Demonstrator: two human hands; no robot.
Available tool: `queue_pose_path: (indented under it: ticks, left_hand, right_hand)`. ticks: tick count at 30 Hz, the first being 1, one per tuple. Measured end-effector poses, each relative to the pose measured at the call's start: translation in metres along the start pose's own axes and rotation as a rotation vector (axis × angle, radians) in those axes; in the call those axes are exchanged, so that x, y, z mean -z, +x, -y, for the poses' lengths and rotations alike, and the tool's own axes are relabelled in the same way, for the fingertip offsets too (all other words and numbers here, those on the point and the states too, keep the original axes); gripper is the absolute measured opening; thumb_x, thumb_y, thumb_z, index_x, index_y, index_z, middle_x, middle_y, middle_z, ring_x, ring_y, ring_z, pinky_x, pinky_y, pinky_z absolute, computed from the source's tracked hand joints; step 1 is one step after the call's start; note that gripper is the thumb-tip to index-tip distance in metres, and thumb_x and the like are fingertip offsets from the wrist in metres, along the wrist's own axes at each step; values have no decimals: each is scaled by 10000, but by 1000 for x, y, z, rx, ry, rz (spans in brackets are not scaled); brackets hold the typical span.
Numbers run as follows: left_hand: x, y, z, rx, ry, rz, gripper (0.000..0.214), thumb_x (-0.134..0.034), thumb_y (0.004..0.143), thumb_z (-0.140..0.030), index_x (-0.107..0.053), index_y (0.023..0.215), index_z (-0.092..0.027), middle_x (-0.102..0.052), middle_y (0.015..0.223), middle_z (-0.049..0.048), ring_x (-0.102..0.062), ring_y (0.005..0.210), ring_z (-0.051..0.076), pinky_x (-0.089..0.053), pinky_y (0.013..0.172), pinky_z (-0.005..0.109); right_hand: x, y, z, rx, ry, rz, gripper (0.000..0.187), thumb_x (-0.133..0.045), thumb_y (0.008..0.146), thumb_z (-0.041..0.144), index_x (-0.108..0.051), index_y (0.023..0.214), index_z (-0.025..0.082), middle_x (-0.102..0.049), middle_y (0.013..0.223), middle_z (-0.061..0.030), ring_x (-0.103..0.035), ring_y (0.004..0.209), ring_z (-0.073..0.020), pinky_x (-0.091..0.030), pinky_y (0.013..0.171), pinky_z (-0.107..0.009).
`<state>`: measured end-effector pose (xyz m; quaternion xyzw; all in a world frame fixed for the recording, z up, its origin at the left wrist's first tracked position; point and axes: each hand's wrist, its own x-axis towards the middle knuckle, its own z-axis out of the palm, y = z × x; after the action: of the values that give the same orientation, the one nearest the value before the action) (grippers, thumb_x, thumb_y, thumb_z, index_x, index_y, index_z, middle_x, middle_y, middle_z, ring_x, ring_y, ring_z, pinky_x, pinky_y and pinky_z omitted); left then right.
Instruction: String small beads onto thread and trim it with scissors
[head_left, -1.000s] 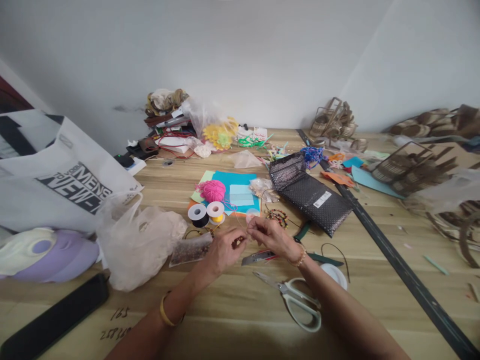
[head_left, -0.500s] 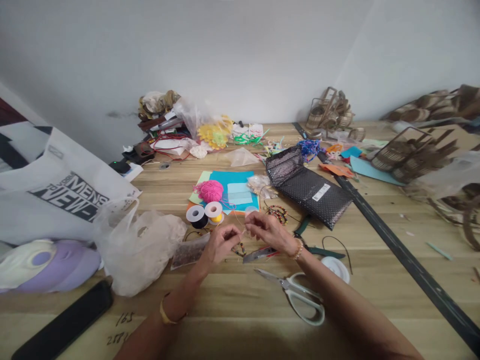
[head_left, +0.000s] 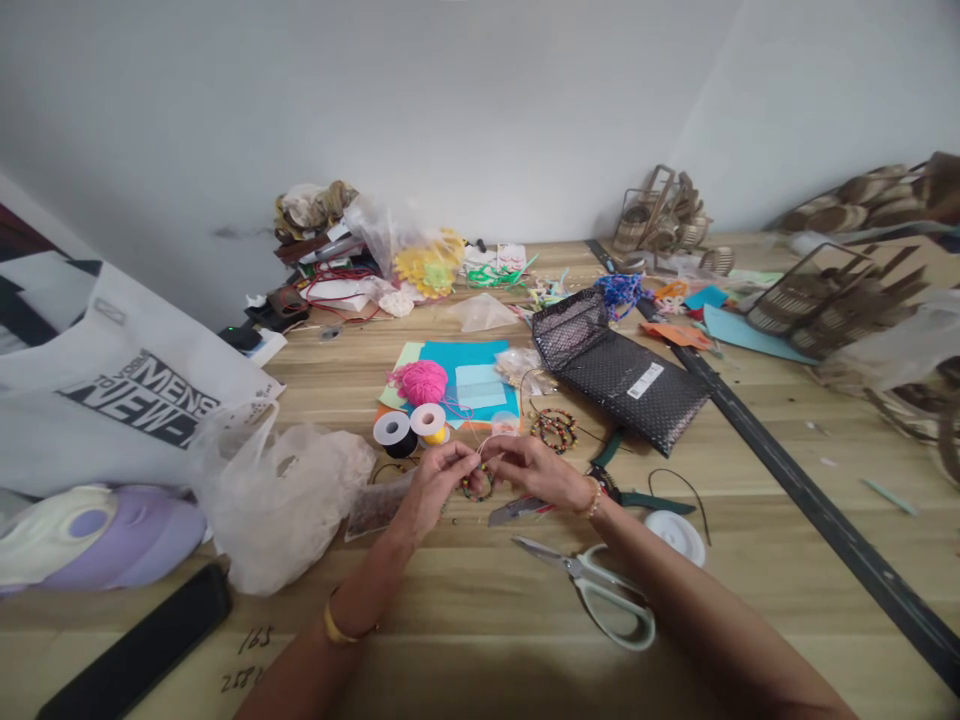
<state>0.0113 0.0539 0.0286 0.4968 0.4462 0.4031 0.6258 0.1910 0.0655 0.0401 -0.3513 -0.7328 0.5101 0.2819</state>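
Note:
My left hand (head_left: 439,480) and my right hand (head_left: 529,468) meet over the wooden table (head_left: 480,600), both pinched on a small beaded bracelet (head_left: 478,486) strung on thin cord. The bead loop hangs between my fingertips. Just beyond my hands stand two thread spools, a black one (head_left: 394,431) and a yellow one (head_left: 430,421). A finished bead bracelet (head_left: 553,428) lies to the right of them. A bag of beads (head_left: 377,505) lies under my left hand.
White-handled scissors (head_left: 600,588) and a utility knife (head_left: 517,510) lie near my right forearm. A crumpled plastic bag (head_left: 281,490), a printed tote bag (head_left: 127,400) and a black phone (head_left: 142,645) fill the left. A black mesh pouch (head_left: 619,370), pink yarn (head_left: 422,381) and woven baskets (head_left: 825,300) lie further back.
My hands have drawn closer together and the string of beads, dangling loose before, now forms a small loop between my fingertips. The view shifted slightly.

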Motion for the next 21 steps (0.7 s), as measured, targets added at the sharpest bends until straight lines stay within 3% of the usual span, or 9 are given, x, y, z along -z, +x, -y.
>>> queue_pose_path:
  ticks: [2,4,8,12,17,21]
  left_hand:
    - [1,0,0,2,-21,-17,246,-661,724,-372,-587,692,-140,-622,601,16,-569,541,121,-432,551,231]
    - [1,-1,-3,-21,21,-36,218,-651,732,-351,-593,693,-144,-622,616,15,-573,578,128,-436,591,241]
    - [0,-2,-15,-154,228,-95,174,-636,737,-297,-594,643,-157,-548,608,-19,-499,601,112,-387,607,225]
    - [-2,1,-28,-244,301,-99,186,-625,746,-303,-573,640,-158,-507,609,-33,-450,592,105,-357,593,219]
    - [-3,8,-37,-190,179,-75,190,-638,748,-317,-571,670,-157,-539,610,-36,-486,604,105,-386,634,218]
    - [-5,11,-41,-150,99,-28,210,-650,747,-341,-582,697,-149,-577,619,-17,-510,585,108,-403,612,224]
  right_hand:
    - [0,0,3,11,161,88,263,-485,899,328,-577,1056,138,-649,845,-39,-545,628,-97,-423,516,-187]
    - [0,1,3,32,223,73,272,-529,875,335,-575,1050,132,-648,853,-42,-546,651,-98,-436,556,-197]
    - [2,3,-3,15,225,8,242,-625,813,333,-601,941,129,-616,761,-12,-511,608,-86,-412,565,-205]
    - [8,3,-1,1,279,51,280,-616,821,405,-604,801,126,-587,697,0,-491,583,-80,-412,573,-209]
    - [18,-1,5,-17,418,86,320,-611,819,468,-617,838,149,-618,684,4,-544,598,-98,-452,612,-231]
    - [23,-3,8,-33,467,81,374,-548,852,511,-617,868,144,-665,766,-26,-630,737,-132,-483,731,-277]
